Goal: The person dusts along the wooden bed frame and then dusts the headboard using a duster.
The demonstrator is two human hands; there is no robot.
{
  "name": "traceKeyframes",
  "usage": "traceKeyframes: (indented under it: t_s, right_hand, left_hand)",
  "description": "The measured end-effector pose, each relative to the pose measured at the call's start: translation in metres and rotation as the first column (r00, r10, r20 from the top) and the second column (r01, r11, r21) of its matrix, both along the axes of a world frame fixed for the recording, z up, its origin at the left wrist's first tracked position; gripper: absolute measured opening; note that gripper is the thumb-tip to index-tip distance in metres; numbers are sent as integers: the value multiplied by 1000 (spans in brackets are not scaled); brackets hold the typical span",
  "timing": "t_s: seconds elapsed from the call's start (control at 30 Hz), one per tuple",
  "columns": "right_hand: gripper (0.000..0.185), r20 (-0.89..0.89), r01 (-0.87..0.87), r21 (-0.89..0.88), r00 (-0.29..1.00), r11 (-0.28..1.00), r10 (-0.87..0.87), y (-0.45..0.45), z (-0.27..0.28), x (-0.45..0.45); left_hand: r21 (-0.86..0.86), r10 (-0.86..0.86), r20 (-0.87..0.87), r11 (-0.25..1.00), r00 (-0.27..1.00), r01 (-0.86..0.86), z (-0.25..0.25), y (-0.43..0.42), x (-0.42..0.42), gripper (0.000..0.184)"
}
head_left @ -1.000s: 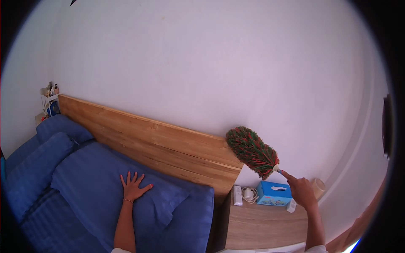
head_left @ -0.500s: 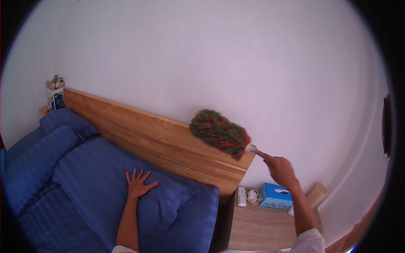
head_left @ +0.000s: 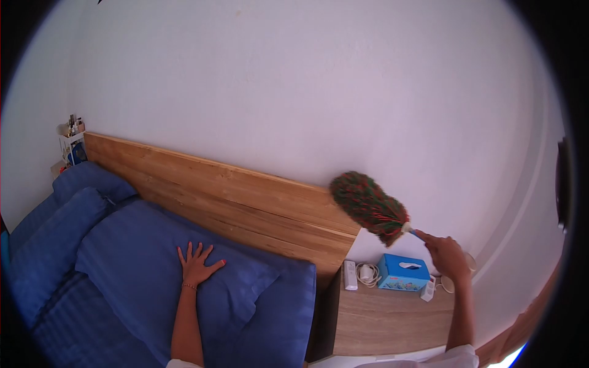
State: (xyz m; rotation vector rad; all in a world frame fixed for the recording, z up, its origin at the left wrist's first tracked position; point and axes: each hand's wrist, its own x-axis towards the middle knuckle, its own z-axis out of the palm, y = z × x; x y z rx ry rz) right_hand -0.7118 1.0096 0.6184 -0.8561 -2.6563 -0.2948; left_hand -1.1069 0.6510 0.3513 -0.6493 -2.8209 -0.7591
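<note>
My left hand (head_left: 197, 268) lies with its fingers spread on a blue pillow (head_left: 147, 257). My right hand (head_left: 446, 256) is closed round the handle of a red and green duster (head_left: 370, 208), above the bedside table. The fluffy head of the duster points up and to the left, at the right end of the wooden headboard (head_left: 227, 190) and in front of the wall. It looks slightly blurred.
On the bedside table (head_left: 386, 325) are a blue tissue box (head_left: 403, 273), a white power strip (head_left: 350, 275), a coiled white cable (head_left: 368, 276) and a small white adapter (head_left: 427, 289). A white rack (head_left: 73, 144) with bottles stands beyond the bed's far left corner.
The duster moved left along the top of the headboard, then back right to its end, with my right hand holding it. My left hand has stayed on the pillow.
</note>
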Motion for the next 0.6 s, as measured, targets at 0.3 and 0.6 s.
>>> traceKeyframes:
  t_s: [0.3, 0.6]
  right_hand:
    - [40, -203, -204, 54, 956, 977, 211, -34, 45, -36]
    - [40, 45, -587, 52, 810, 808, 585, -59, 8, -299]
  left_hand:
    - [-15, 22, -58, 1000, 998, -22, -7, 0, -3, 84]
    - [29, 23, -74, 999, 997, -21, -19, -2, -11, 87]
